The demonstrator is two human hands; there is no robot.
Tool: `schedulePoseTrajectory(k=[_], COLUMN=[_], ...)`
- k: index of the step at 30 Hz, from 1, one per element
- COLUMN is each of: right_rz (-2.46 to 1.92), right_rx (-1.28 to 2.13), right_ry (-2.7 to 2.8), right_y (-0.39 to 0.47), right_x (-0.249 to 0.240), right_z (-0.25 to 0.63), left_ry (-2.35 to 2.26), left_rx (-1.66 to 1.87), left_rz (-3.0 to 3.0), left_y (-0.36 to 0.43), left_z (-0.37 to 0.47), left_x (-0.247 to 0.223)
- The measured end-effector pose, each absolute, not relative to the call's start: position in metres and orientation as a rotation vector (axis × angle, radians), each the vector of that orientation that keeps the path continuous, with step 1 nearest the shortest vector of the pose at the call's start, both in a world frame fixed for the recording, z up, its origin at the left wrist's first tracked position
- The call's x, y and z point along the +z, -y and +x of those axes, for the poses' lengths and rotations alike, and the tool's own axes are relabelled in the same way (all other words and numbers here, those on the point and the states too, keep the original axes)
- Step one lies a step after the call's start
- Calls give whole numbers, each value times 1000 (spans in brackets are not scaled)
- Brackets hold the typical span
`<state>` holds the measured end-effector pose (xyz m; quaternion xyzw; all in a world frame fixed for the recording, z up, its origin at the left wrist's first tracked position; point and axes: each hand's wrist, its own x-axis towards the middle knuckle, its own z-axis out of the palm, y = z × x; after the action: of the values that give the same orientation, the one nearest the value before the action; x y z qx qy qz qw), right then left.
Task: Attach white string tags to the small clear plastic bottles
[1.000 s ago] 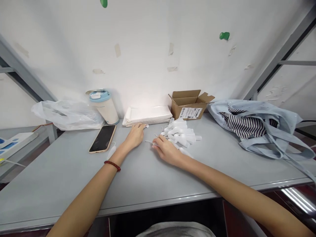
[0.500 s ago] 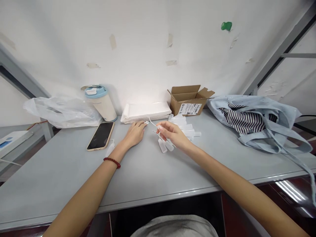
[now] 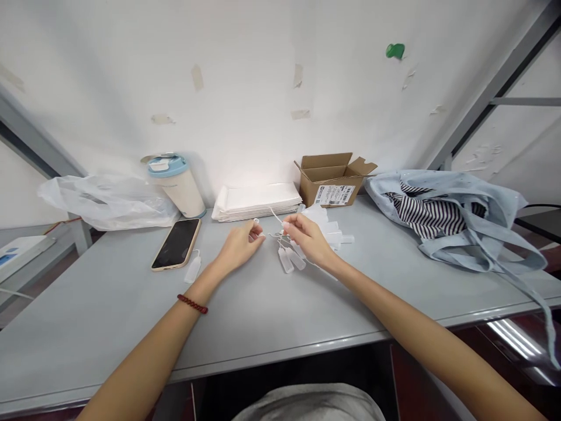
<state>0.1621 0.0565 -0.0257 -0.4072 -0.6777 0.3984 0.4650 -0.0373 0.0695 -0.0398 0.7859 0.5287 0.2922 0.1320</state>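
Observation:
My left hand (image 3: 242, 242) is raised just over the grey table, its fingers pinched on a small white piece. To the right of it, my right hand (image 3: 307, 237) pinches thin white strings. Several translucent white tags (image 3: 286, 260) hang or lie below these fingers, joined to the strings. Beyond my right hand lies a pile of similar translucent pieces (image 3: 333, 233), partly hidden by the hand. A single tag (image 3: 193, 269) with a looped string rests between the phone and my left forearm.
Along the wall stand a plastic bag (image 3: 109, 202), a tilted cup (image 3: 182, 190), a stack of white envelopes (image 3: 256, 202), an open cardboard box (image 3: 332, 184) and a light blue cloth bag (image 3: 451, 204). A phone (image 3: 176, 244) lies on the grey table (image 3: 272, 321).
My left hand has lifted from the table and curled its fingers into a pinch. A small white piece is between them. The strings now stretch between both hands.

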Motion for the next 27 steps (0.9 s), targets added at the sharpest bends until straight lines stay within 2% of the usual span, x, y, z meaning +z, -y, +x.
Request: schedulePoseTrajectory(k=[2, 4, 8, 13, 20, 27], right_rz=[-1017, -992, -879, -758, -597, -537], right_rx=[738, 527, 301, 136, -36, -141], right_ry=[1794, 1922, 2057, 2105, 2227, 2308], right_y=[-58, -59, -59, -56, -51, -51], right_x=[-30, -35, -41, -44, -43, -45], right_z=[164, 165, 164, 161, 157, 158], left_ry=[-1325, -1205, -1157, -1204, -1155, -1103], left_rx=[1017, 1044, 1086, 1107, 984, 866], left_rz=[1976, 1727, 1547, 1477, 1539, 1325], left_y=[-57, -46, -37, -36, -34, -33], left_z=[-30, -24, -19, -19, -20, -23], left_x=[-31, -22, -12, -10, -10, -8])
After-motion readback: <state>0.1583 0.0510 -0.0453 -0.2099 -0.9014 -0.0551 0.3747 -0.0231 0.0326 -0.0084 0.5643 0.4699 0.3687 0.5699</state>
